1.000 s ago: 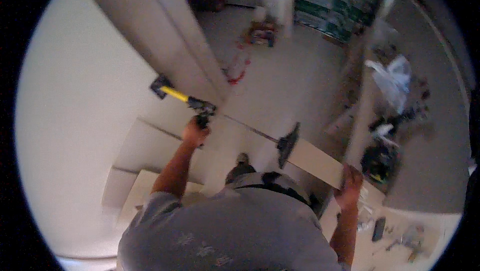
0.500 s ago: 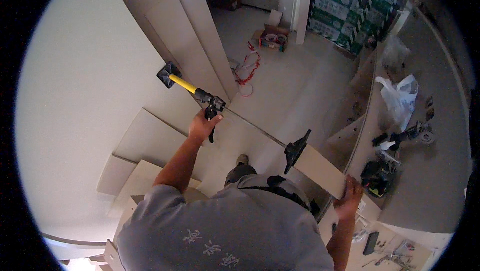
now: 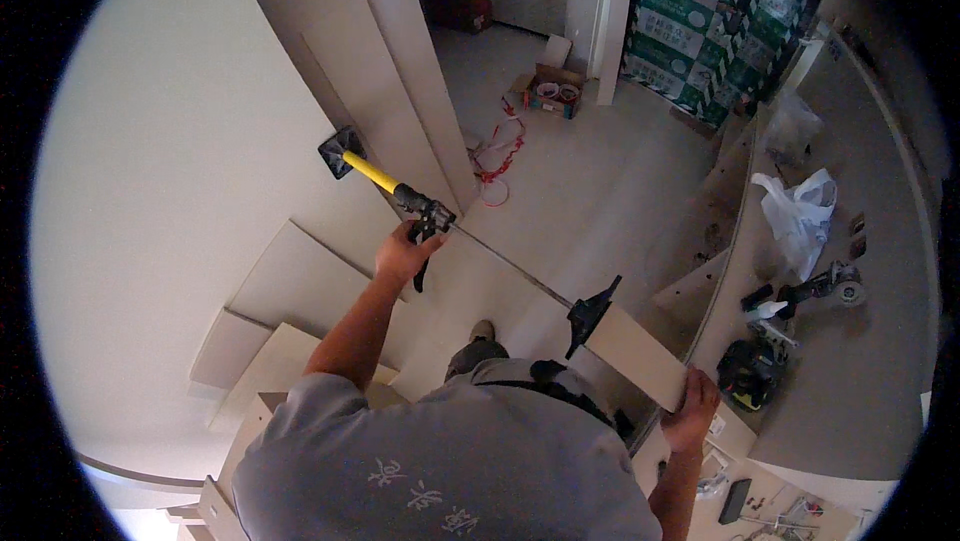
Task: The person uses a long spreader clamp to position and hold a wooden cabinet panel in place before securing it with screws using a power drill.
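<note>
My left hand (image 3: pixel 402 253) grips the black trigger handle of a telescopic support rod (image 3: pixel 370 171) with a yellow tube and a thin metal shaft. Its square black pad (image 3: pixel 340 153) is at the large white panel (image 3: pixel 180 161) on the left; whether it presses on it, I cannot tell. The other black pad (image 3: pixel 588 316) sits at the end of a short beige board (image 3: pixel 635 356). My right hand (image 3: pixel 693 409) holds that board's other end, fingers curled over it, beside a long curved counter.
Board pieces (image 3: pixel 290 276) lie at left. A cardboard box of rolls (image 3: pixel 555 93) and red tape strands (image 3: pixel 500 156) lie on the floor ahead. The counter (image 3: pixel 880 361) at right holds a white bag (image 3: pixel 800 221), a grinder (image 3: pixel 830 288) and a black tool (image 3: pixel 745 373). A green-papered panel (image 3: pixel 700 21) stands behind.
The view has shifted, so the background sits further right, then slightly lower, in the picture. Both hands keep their holds; the board and its pad appear lower in the picture.
</note>
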A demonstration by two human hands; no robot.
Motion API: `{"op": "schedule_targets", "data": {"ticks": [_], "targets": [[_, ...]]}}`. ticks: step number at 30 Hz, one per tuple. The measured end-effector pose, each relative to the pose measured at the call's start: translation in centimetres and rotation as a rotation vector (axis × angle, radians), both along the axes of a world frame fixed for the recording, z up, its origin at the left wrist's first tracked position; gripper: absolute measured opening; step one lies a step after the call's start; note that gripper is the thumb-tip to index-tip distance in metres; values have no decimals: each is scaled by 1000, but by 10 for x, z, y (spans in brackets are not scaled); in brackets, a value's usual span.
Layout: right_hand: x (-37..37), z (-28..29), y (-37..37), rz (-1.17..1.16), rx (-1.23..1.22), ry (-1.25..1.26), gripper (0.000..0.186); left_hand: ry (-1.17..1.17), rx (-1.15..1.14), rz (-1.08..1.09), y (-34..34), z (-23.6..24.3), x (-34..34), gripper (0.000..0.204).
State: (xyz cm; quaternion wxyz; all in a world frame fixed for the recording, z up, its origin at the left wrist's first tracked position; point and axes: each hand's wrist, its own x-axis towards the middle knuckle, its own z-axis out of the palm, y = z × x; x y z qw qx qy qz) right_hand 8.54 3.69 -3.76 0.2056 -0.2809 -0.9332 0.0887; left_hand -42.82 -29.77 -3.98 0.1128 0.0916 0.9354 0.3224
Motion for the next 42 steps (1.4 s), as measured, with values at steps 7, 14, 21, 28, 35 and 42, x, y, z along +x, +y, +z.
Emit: {"op": "schedule_targets", "data": {"ticks": [7,14,21,28,35,42], "targets": [[4,-2,-1,-6,-23,-46,90,73,38,-13,-6,-14,2,91],[5,6,-3,3,-23,-51,88,80,48,-116,0,2,8,95],[8,2,-4,-7,9,-64,85,83,321,-87,-8,-41,-3,94],[2,-1,-5,17,28,-18,85,75,208,-65,-8,-19,7,96],[6,-10,-4,18,51,-14,90,101,75,-124,8,19,38,95],[1,-29,1,4,-4,-119,89,107,43,-76,6,-1,40,93]]}}
